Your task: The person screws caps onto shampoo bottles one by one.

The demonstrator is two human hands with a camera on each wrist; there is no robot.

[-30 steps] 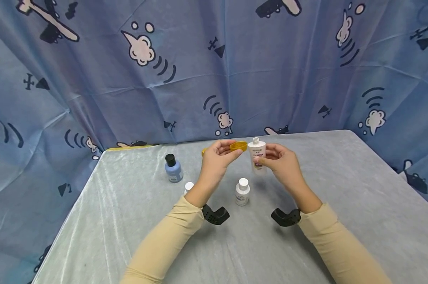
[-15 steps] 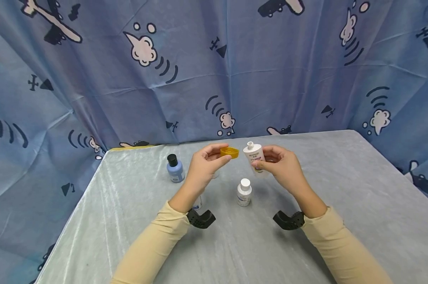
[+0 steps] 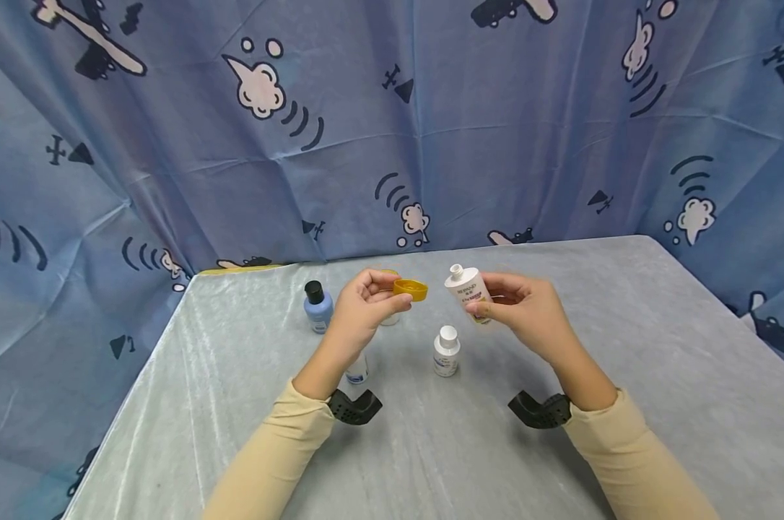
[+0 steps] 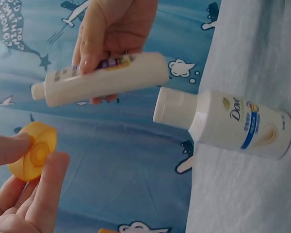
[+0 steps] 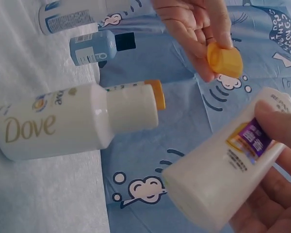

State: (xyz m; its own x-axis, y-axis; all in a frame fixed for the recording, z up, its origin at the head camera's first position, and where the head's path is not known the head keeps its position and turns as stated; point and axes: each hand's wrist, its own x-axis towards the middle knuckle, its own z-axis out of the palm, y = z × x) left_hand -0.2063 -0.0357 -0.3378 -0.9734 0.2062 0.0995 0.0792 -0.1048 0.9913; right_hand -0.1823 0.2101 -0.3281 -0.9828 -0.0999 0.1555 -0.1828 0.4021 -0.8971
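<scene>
My left hand (image 3: 356, 310) pinches an orange-yellow bottle cap (image 3: 410, 290) between thumb and fingers, its hollow inside showing in the left wrist view. My right hand (image 3: 531, 307) grips a white bottle (image 3: 468, 290) with a purple and yellow label, thumb across the front. That bottle is held above the table with its bare neck uppermost, leaning toward the cap. A gap separates cap and neck. Below and between the hands, a white Dove bottle (image 3: 447, 354) stands upright with its white cap on.
A blue bottle with a black cap (image 3: 318, 310) stands at the left. Partly hidden behind my left hand is a bottle with a yellow cap (image 3: 390, 319). Another white bottle (image 3: 357, 370) shows beside my left wrist. A patterned blue curtain (image 3: 392, 130) hangs behind the grey-covered table (image 3: 626, 325).
My left hand has moved left and down with the cap, widening its distance from the bottle. The white bottle in my right hand has tipped to the left.
</scene>
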